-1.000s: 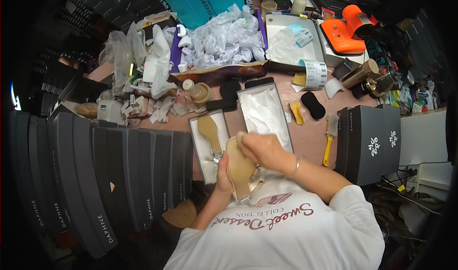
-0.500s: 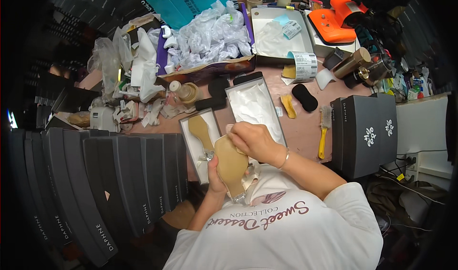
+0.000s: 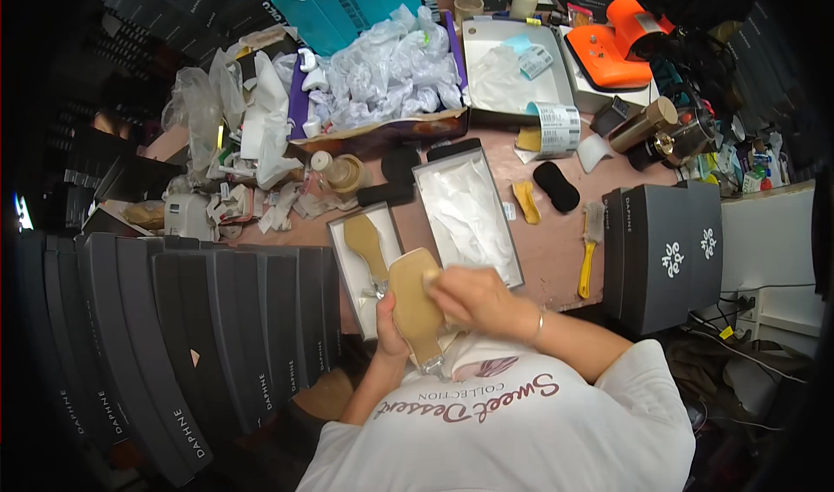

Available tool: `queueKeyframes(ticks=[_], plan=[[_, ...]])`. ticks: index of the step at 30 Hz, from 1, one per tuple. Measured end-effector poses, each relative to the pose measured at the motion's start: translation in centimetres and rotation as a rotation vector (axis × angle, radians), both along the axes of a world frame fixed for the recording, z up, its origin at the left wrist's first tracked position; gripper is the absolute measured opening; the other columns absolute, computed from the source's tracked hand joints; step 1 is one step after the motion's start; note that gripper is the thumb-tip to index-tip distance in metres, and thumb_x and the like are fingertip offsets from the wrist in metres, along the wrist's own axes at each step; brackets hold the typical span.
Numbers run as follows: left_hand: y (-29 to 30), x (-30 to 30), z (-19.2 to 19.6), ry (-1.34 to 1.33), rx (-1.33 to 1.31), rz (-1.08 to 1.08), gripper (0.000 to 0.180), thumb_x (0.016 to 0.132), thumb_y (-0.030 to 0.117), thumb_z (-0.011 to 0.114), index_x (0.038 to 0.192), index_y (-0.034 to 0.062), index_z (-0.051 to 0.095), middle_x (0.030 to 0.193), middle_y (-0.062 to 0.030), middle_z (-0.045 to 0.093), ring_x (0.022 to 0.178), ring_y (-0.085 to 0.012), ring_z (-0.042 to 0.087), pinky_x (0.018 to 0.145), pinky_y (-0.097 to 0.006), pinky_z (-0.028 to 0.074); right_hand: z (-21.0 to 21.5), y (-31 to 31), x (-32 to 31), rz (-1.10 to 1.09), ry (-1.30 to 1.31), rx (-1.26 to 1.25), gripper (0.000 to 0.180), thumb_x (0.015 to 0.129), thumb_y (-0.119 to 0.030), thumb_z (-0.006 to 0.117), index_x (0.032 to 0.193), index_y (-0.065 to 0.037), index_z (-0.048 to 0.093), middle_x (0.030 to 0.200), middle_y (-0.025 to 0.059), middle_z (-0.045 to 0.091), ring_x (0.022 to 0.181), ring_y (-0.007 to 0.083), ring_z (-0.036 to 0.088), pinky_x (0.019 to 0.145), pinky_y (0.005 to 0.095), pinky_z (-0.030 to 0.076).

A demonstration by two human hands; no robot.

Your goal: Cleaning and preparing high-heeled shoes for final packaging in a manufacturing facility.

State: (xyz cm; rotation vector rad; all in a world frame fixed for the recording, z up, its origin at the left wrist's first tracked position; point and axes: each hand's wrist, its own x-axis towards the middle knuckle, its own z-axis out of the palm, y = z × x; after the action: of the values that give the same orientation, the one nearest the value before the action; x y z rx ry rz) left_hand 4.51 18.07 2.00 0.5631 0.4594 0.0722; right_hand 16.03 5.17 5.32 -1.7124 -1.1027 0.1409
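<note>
My left hand (image 3: 392, 331) grips a shoe (image 3: 415, 305) by its edge, its tan sole facing up and clear plastic wrapped round the heel end. Over the upper right of that sole is my right hand (image 3: 478, 301), fingers pinched together and slightly blurred. A small pale bit shows at its fingertips, too unclear to name. The matching shoe (image 3: 365, 244) lies sole up in a narrow grey-rimmed shoebox (image 3: 346, 288), just beyond my left hand. Farther off, the other box half (image 3: 469, 214) holds white tissue paper.
Stacked dark shoeboxes stand at left (image 3: 234, 335) and right (image 3: 665, 257). A yellow-handled brush (image 3: 587, 266), a black oval pad (image 3: 556, 187) and a yellow cloth piece (image 3: 526, 202) lie on the table. Behind are a jar (image 3: 346, 174), a carton of crumpled plastic (image 3: 382, 75) and an orange device (image 3: 608, 53).
My right hand has moved from the sole's far edge slightly right and nearer to me, over the sole. My left hand still holds the shoe in nearly the same place.
</note>
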Motion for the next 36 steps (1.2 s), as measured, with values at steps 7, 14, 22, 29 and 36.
queueKeyframes(ticks=[7,14,22,29,36], plan=[[-0.1,0.8,0.3,0.054,0.174,0.081,0.066,0.093,0.055,0.028,0.129,0.0022,0.046,0.113,-0.0150,0.060,0.094,-0.0260,0.063,0.074,-0.041,0.055,0.1,-0.1,-1.9,0.058,0.011,-0.022,0.013,0.081,-0.014,0.067,0.085,-0.007,0.058,0.068,0.0103,0.057,0.058,0.0289,0.060,0.048,0.0368,0.047],[-0.5,0.8,1.3,0.176,0.149,0.145,0.077,0.092,0.065,0.021,0.128,0.0016,0.046,0.111,-0.0138,0.061,0.093,-0.0241,0.063,0.081,-0.037,0.053,1.1,2.2,-1.9,0.075,-0.074,-0.027,0.016,0.083,-0.012,0.064,0.075,-0.006,0.052,0.063,0.0107,0.053,0.053,0.0292,0.057,0.046,0.0360,0.045],[-0.1,-0.6,1.0,0.205,0.079,0.195,0.082,0.092,0.069,0.015,0.123,0.0010,0.050,0.112,-0.0134,0.059,0.098,-0.0228,0.062,0.085,-0.037,0.051,1.7,5.6,-0.7,0.104,-0.144,0.010,0.018,0.079,-0.016,0.066,0.079,-0.007,0.051,0.066,0.0101,0.053,0.055,0.0315,0.056,0.048,0.0382,0.045],[0.3,-0.7,1.7,0.078,0.071,0.126,0.068,0.098,0.054,0.013,0.127,0.0009,0.044,0.112,-0.0140,0.060,0.099,-0.0230,0.061,0.086,-0.037,0.051,2.0,6.9,0.9,0.045,-0.191,-0.112,0.017,0.079,-0.017,0.064,0.082,-0.007,0.050,0.068,0.0093,0.054,0.057,0.0304,0.058,0.048,0.0390,0.045],[1.0,-1.2,0.2,0.052,0.149,-0.050,0.076,0.095,0.062,0.012,0.129,0.0026,0.045,0.122,-0.0133,0.055,0.108,-0.0219,0.056,0.093,-0.036,0.046,0.8,6.9,2.7,0.009,-0.162,-0.146,0.018,0.079,-0.017,0.065,0.081,-0.008,0.050,0.067,0.0104,0.056,0.056,0.0307,0.058,0.048,0.0398,0.046]])
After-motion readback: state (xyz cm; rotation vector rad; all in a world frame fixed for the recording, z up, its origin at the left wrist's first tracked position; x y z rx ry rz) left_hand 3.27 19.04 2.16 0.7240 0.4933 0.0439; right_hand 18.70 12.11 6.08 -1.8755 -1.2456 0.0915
